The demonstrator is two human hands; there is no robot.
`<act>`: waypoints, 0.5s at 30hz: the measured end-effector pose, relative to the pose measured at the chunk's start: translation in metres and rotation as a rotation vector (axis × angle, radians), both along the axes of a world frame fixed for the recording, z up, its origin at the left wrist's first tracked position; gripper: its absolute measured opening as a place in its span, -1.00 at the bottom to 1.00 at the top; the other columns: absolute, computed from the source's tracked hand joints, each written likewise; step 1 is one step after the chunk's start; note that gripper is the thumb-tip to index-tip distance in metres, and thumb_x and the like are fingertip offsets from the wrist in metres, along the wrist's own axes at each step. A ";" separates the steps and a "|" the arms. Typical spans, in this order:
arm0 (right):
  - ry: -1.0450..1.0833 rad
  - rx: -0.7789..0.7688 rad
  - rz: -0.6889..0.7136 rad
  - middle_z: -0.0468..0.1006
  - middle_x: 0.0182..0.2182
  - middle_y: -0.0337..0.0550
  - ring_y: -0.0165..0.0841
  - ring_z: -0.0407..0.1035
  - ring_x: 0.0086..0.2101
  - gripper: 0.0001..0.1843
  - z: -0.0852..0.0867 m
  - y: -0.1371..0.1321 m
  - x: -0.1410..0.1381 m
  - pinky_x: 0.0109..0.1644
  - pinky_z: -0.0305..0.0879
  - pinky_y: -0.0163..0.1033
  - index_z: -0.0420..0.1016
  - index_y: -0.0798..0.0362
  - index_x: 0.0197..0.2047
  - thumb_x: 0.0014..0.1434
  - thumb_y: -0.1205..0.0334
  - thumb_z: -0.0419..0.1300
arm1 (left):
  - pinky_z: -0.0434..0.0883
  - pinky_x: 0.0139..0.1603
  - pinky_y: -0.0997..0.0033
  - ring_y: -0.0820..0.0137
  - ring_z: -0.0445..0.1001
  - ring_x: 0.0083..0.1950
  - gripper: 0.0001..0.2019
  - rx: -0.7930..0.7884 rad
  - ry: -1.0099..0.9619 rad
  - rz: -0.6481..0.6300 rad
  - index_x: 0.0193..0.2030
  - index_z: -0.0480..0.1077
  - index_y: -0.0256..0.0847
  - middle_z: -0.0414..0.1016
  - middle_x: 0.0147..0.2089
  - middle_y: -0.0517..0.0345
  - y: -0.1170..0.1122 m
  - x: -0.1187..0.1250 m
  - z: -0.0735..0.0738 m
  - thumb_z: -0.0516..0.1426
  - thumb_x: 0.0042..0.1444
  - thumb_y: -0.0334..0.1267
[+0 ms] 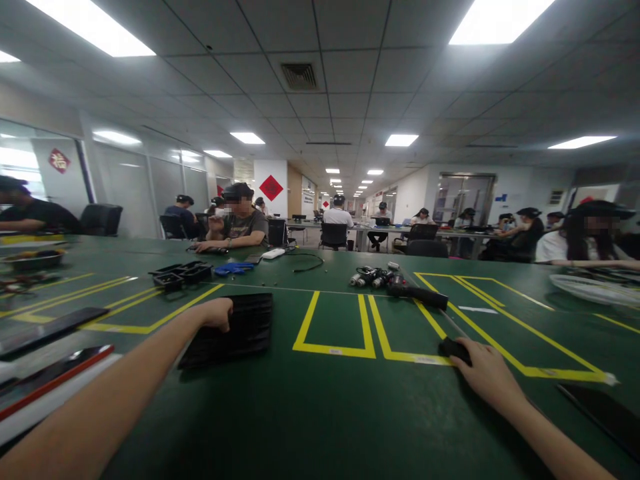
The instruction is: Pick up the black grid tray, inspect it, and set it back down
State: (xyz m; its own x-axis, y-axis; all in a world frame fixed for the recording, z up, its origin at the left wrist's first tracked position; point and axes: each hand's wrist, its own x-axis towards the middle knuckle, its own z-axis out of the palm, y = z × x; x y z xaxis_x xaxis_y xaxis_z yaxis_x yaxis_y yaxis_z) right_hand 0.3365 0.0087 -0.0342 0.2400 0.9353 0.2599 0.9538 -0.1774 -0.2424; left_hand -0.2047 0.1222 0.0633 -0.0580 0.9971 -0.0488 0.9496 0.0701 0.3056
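Note:
My left hand (216, 313) is closed at the upper left edge of a black ridged tray (250, 327), its thumb bent down over the tray's surface. The other fingers are mostly hidden. On the right, my right hand (484, 370) is wrapped round the black handle of a screwdriver (456, 351). Its thin metal shaft points away from me, up toward a black-handled tool (425, 295) lying on the table. Beside that tool is a cluster of metal and black parts (373, 276).
Yellow tape outlines (334, 350) mark the green table (325, 420). Black bins (183, 273), blue gloves (233, 268) and a white device (273, 254) lie farther back. A dark flat object (600, 413) sits at right. Across the table sits a person (245, 227).

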 end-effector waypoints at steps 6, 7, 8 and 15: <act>0.258 0.072 0.108 0.40 -0.04 0.08 -0.08 0.19 0.02 -0.46 0.003 0.002 -0.010 0.11 0.13 0.00 0.30 0.19 0.03 -0.03 0.15 0.08 | 0.31 -0.22 0.39 0.20 0.47 -0.27 -0.83 0.098 -0.196 -0.148 -0.56 0.44 -0.26 0.48 -0.51 0.16 -0.028 0.041 0.008 0.25 -0.34 -0.23; 0.326 0.074 0.148 0.38 -0.03 0.07 -0.11 0.20 0.02 -0.45 0.005 0.001 -0.017 0.11 0.13 0.00 0.29 0.17 0.04 -0.04 0.14 0.09 | 0.32 -0.21 0.41 0.23 0.47 -0.25 -0.77 0.115 -0.249 -0.166 -0.45 0.47 -0.27 0.52 -0.42 0.13 -0.035 0.056 0.006 0.23 -0.28 -0.17; 0.403 0.069 0.198 0.36 -0.02 0.05 -0.13 0.21 0.02 -0.45 0.008 -0.001 -0.027 0.12 0.13 -0.01 0.28 0.14 0.05 -0.04 0.13 0.10 | 0.32 -0.21 0.44 0.27 0.47 -0.22 -0.69 0.130 -0.300 -0.182 -0.34 0.47 -0.28 0.53 -0.32 0.11 -0.043 0.073 0.002 0.19 -0.21 -0.11; 0.978 0.061 0.589 0.40 -0.03 0.00 -0.18 0.29 -0.02 -0.46 0.018 -0.031 -0.111 0.13 0.17 -0.03 0.30 0.08 -0.04 -0.13 0.14 0.24 | 0.16 -0.49 0.53 0.48 0.28 -0.49 -0.53 0.106 -0.908 -0.290 -0.16 0.37 -0.38 0.31 -0.54 0.28 -0.108 0.189 -0.036 0.26 -0.25 -0.19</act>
